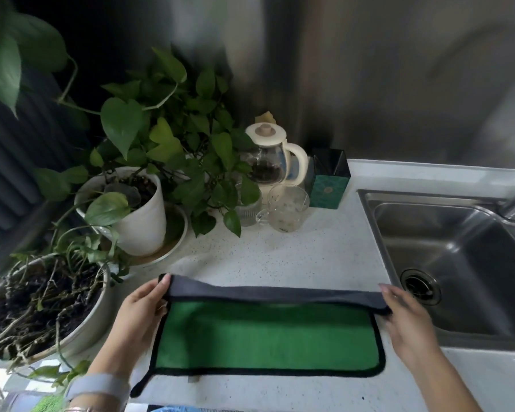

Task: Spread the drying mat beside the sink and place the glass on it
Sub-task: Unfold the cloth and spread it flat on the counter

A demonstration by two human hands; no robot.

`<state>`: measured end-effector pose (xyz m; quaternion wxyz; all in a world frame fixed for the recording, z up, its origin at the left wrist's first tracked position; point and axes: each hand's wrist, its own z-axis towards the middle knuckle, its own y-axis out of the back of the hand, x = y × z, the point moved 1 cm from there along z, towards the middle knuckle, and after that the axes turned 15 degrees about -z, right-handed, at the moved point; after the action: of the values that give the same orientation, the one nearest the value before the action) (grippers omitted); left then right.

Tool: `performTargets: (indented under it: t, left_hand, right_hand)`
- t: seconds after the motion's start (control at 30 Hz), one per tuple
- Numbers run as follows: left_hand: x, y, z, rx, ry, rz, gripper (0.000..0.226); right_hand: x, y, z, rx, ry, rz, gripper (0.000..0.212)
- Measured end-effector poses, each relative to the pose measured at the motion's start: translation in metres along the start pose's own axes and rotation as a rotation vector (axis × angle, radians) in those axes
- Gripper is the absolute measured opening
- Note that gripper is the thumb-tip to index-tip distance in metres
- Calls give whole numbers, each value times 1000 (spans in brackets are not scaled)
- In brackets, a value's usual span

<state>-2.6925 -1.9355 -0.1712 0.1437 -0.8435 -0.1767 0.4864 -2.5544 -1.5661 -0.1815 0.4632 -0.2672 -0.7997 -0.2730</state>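
head view: two hands, left hand (144, 304) and right hand (405, 315), pinch one drying mat (265, 337) on the bench (309, 257); one glass (286, 208) behind.

Two bare forearms in shot, no sleeves showing on either. Left hand (140, 310): slim fingers, nails short and plain as far as blur lets you see. Left wrist wears wide pale grey-blue wristband (97, 387) (looks like soft fabric or rubber strap, can't tell which), snug fit. Thin shiny bangle (76, 409) just below it at frame edge, mostly cut off. Right hand (406, 321): nothing worn, no rings visible, nails pale.
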Motion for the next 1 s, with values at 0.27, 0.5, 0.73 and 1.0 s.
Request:
performTargets:
  t: [0.27, 0.5, 0.73, 1.0]
  left_hand:
    - [1, -45, 95, -211, 25, -184, 22]
    - [0, -68, 137, -305, 36, -391, 15]
    - [12, -58, 111, -255, -164, 137, 28]
    - [43, 11, 35, -312, -269, 865, 34]
  right_hand:
    - [35, -48, 69, 46, -43, 16, 36]
    - [41, -58, 112, 107, -215, 254, 12]
    - [32, -58, 92, 136, -71, -76, 26]
    - [-26, -23, 20, -191, 93, -796, 45]
